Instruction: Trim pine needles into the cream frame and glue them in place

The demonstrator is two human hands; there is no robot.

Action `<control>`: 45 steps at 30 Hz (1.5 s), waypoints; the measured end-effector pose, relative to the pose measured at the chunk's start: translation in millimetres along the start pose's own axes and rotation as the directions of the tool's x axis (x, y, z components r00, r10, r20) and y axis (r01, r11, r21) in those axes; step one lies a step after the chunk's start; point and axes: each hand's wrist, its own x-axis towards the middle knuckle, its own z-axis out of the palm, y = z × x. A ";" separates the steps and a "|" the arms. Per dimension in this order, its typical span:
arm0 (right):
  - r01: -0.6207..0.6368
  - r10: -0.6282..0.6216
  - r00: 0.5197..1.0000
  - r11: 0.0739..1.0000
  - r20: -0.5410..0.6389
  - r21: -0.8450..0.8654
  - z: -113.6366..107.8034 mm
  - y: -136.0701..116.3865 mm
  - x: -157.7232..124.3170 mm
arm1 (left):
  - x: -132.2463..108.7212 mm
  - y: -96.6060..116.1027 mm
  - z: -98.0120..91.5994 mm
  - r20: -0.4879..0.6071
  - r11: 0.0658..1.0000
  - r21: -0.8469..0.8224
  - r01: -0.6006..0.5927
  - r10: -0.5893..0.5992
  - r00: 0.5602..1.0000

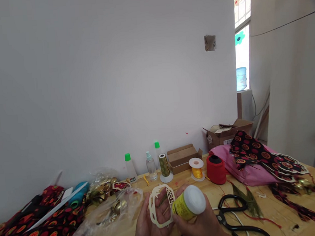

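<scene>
On my left hand (143, 222), palm up with its thumb at the rim, rests a pale cut-out frame (153, 207) with fretwork along its right side. My right hand (205, 225) is wrapped round a yellow bottle (181, 207), tilted over the frame with its broad white end (194, 199) facing me. The bottle's other end is hidden, so I cannot tell whether it touches the frame. Close to my right wrist lie black-handled scissors (232, 214). A clear plastic bag (108, 223) spreads out left of my left hand.
Green-capped bottles (129, 167), a spray bottle (151, 167), an olive thread cone (164, 166), a yellow cord spool (197, 171) and a red thread cone (216, 169) line the back. Patterned fabric (53, 220) covers the left. A pink bag (249, 170) and tassels (247, 200) lie right.
</scene>
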 end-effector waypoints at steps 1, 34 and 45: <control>-0.001 0.001 1.000 1.000 0.003 0.003 0.0 0.2 -0.1 | -0.1 0.0 0.4 0.002 1.000 0.003 0.001 -0.001 1.000; -0.053 0.051 0.997 0.998 0.054 0.044 -0.1 -3.0 -2.1 | -2.0 -0.7 2.9 -0.007 1.000 0.005 0.008 -0.008 1.000; -0.046 0.045 0.999 0.999 0.026 0.021 1.2 1.3 -2.6 | -2.0 0.1 5.2 -0.003 1.000 -0.005 0.003 -0.003 1.000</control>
